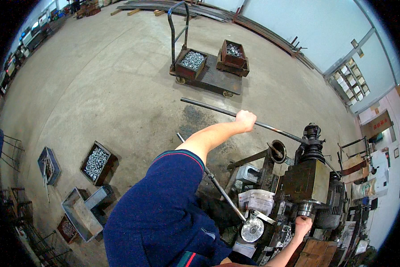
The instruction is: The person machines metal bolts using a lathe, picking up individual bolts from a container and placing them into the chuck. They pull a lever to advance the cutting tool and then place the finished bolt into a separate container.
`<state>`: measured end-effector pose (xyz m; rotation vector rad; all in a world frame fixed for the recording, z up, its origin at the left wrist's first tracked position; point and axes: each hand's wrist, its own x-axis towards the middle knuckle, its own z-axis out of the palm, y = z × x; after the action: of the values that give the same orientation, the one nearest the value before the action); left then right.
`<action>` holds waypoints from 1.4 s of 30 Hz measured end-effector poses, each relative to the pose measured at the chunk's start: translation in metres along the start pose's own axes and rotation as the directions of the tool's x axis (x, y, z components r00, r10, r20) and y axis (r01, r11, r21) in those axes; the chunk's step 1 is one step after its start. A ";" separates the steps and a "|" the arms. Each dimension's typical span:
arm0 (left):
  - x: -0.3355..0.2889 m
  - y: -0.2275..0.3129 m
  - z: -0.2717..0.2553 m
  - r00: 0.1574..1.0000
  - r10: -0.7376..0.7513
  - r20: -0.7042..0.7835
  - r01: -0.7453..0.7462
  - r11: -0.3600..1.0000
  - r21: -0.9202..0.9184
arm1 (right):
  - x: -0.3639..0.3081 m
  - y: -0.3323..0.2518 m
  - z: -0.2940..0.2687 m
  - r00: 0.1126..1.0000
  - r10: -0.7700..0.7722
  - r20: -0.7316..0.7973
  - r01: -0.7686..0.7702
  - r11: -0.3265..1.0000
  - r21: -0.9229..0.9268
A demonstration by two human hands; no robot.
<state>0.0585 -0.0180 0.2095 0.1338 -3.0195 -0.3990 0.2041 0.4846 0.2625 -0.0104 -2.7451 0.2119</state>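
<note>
My left arm reaches out, and my left hand (246,121) is wrapped round a long steel bar (209,107). That bar runs to the black fitting (313,140) on top of a machine. At the lower right my right hand (303,225) is closed just below the machine's shiny round spindle nose (304,209), at or touching its end. Whatever its fingers hold is hidden. The machine's boxy headstock (306,180) stands above that hand. A second steel rod (226,200) slants beside my body down to a round metal handwheel (252,229).
A flat trolley (229,80) on the floor ahead carries a box of small metal parts (192,60) and another box (233,51). To my left are a parts bin (96,163), a grey metal tray (82,213) and a blue bin (49,164). A motor (336,204) adjoins the headstock.
</note>
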 end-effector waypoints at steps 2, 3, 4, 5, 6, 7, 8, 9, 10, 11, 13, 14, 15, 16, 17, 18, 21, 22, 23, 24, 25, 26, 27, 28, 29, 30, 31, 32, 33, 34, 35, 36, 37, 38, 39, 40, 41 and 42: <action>0.000 0.001 0.001 1.000 0.015 -0.006 -0.015 1.000 -0.026 | -0.001 0.002 0.001 1.000 0.003 -0.007 -0.003 1.000 0.002; -0.001 0.001 0.000 1.000 0.013 -0.005 -0.013 0.999 -0.031 | -0.001 0.001 0.002 1.000 0.009 -0.015 -0.009 1.000 0.012; -0.002 0.000 -0.001 1.000 0.011 -0.003 -0.011 0.999 -0.036 | -0.002 -0.001 0.001 1.000 0.016 -0.022 -0.015 1.000 0.023; -0.005 -0.001 -0.002 1.000 0.010 -0.001 -0.010 0.999 -0.041 | -0.003 -0.004 -0.001 0.999 0.040 -0.005 -0.040 0.999 0.027; -0.005 0.001 -0.003 1.000 0.010 0.000 -0.010 0.999 -0.037 | -0.005 -0.010 -0.007 0.997 0.074 0.010 -0.074 0.997 0.029; -0.004 0.004 -0.004 1.000 0.013 0.001 -0.013 0.999 -0.036 | -0.006 -0.015 -0.012 0.994 0.111 0.023 -0.111 0.993 0.026; -0.004 0.006 -0.004 1.000 0.023 0.004 -0.022 0.999 -0.035 | -0.004 -0.015 -0.011 0.988 0.154 0.026 -0.153 0.988 -0.004; -0.002 0.003 0.000 0.999 0.034 -0.013 -0.035 0.999 -0.025 | -0.004 -0.023 -0.017 0.985 0.161 0.058 -0.163 0.986 0.032; 0.001 -0.001 0.003 0.998 0.058 -0.031 -0.059 0.998 -0.013 | -0.003 -0.032 -0.022 0.980 0.179 0.086 -0.185 0.981 0.067; 0.002 0.009 -0.003 0.999 0.048 0.005 -0.048 0.999 -0.013 | -0.006 -0.025 -0.022 0.976 0.190 0.102 -0.192 0.981 0.011; 0.010 0.007 -0.003 0.992 0.127 0.015 -0.127 0.992 0.014 | -0.021 -0.004 -0.018 0.985 0.141 0.097 -0.133 0.987 -0.089; 0.019 0.000 0.000 0.997 0.071 0.028 -0.072 0.996 0.052 | -0.025 -0.024 -0.034 0.999 -0.014 0.047 0.020 0.992 -0.121; 0.025 -0.002 0.004 0.998 0.044 0.038 -0.047 0.994 0.094 | -0.036 -0.036 -0.051 0.996 -0.070 -0.051 0.067 0.996 -0.063; 0.026 0.002 -0.006 0.995 0.053 0.088 -0.061 0.994 0.091 | -0.053 -0.042 -0.069 0.982 -0.116 -0.146 0.115 0.993 -0.021; 0.034 -0.014 0.000 0.997 0.041 0.061 -0.049 0.991 0.128 | -0.068 -0.047 -0.089 0.985 -0.080 -0.152 0.085 0.996 0.029; 0.033 -0.014 -0.004 0.999 0.033 0.016 -0.035 0.991 0.132 | -0.086 -0.044 -0.105 0.986 -0.039 -0.162 0.052 0.995 0.079; 0.046 -0.025 0.002 0.998 0.050 0.039 -0.055 0.989 0.140 | -0.161 -0.019 -0.150 0.970 0.202 -0.137 -0.173 0.964 0.201; 0.041 -0.011 -0.007 0.998 0.065 0.023 -0.068 0.988 0.142 | -0.192 -0.010 -0.164 0.945 0.302 -0.126 -0.268 0.936 0.229; 0.050 -0.042 0.007 0.980 0.132 -0.146 -0.112 0.984 0.135 | -0.219 0.001 -0.172 0.929 0.356 -0.102 -0.332 0.922 0.197; 0.054 -0.023 0.000 0.996 0.089 0.005 -0.088 0.982 0.167 | -0.255 0.010 -0.178 0.891 0.439 -0.120 -0.428 0.898 0.106; 0.056 -0.015 -0.002 0.997 0.073 0.003 -0.072 0.980 0.185 | -0.295 0.027 -0.175 0.830 0.529 -0.175 -0.521 0.848 0.093; 0.056 -0.009 -0.002 0.999 0.050 0.002 -0.049 0.978 0.204 | -0.334 0.040 -0.170 0.763 0.607 -0.225 -0.605 0.792 0.085; 0.052 0.002 -0.004 1.000 0.023 0.002 -0.023 0.977 0.210 | -0.364 0.045 -0.169 0.702 0.665 -0.254 -0.683 0.730 0.028; 0.046 0.004 -0.008 1.000 -0.019 -0.007 0.020 0.975 0.220 | -0.387 0.047 -0.167 0.646 0.709 -0.282 -0.743 0.669 -0.021; 0.046 -0.001 -0.008 1.000 -0.016 -0.004 0.017 0.977 0.215 | -0.408 0.049 -0.165 0.589 0.747 -0.307 -0.796 0.601 -0.066; 0.052 -0.002 -0.003 1.000 -0.001 0.004 0.000 0.977 0.213 | -0.434 0.051 -0.162 0.514 0.812 -0.278 -0.857 0.502 -0.117; 0.057 -0.003 -0.001 1.000 0.007 0.018 -0.011 0.975 0.223 | -0.456 0.050 -0.158 0.429 0.869 -0.249 -0.902 0.398 -0.164; 0.062 -0.005 0.004 0.999 0.032 0.008 -0.033 0.988 0.152 | -0.476 0.053 -0.157 0.340 0.914 -0.222 -0.932 0.294 -0.213; 0.066 -0.009 0.007 0.998 0.057 -0.003 -0.057 0.994 0.090 | -0.494 0.053 -0.159 0.169 0.984 -0.063 -0.974 0.157 -0.163; 0.073 -0.005 0.012 0.996 0.092 -0.019 -0.092 0.996 0.013 | -0.549 0.073 -0.143 0.208 0.977 -0.042 -0.961 0.196 -0.193; 0.072 0.002 0.015 0.974 0.208 -0.087 -0.218 0.968 -0.123 | -0.560 0.072 -0.138 0.244 0.964 -0.103 -0.945 0.213 -0.248; 0.061 0.025 0.015 0.939 0.297 -0.174 -0.335 0.903 -0.269 | -0.569 0.065 -0.135 0.277 0.946 -0.166 -0.926 0.217 -0.310; 0.047 0.041 0.023 0.821 0.406 -0.400 -0.529 0.804 -0.270 | -0.580 0.066 -0.133 0.238 0.951 -0.197 -0.911 0.149 -0.384; 0.032 0.060 0.036 0.854 0.344 -0.391 -0.502 0.745 -0.439 | -0.584 0.068 -0.129 0.199 0.953 -0.230 -0.887 0.076 -0.455; 0.024 0.057 0.068 0.839 0.309 -0.448 -0.537 0.601 -0.591 | -0.562 0.066 -0.131 0.117 0.980 -0.160 -0.867 0.022 -0.498; 0.006 0.084 0.089 0.913 0.379 -0.149 -0.389 0.706 -0.592 | -0.573 0.070 -0.129 0.130 0.968 -0.214 -0.833 -0.011 -0.553; 0.018 0.067 0.132 0.859 0.494 0.134 -0.325 0.728 -0.604 | -0.559 0.079 -0.123 0.100 0.977 -0.186 -0.850 -0.014 -0.527; 0.010 0.077 0.165 0.812 0.374 0.449 -0.114 0.855 -0.506 | -0.553 0.080 -0.123 0.048 0.984 -0.172 -0.859 -0.047 -0.511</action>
<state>0.0260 0.0969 0.0719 -0.4991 -3.2664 -1.3015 0.7605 0.5617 0.1547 -2.2789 -2.2769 -0.2047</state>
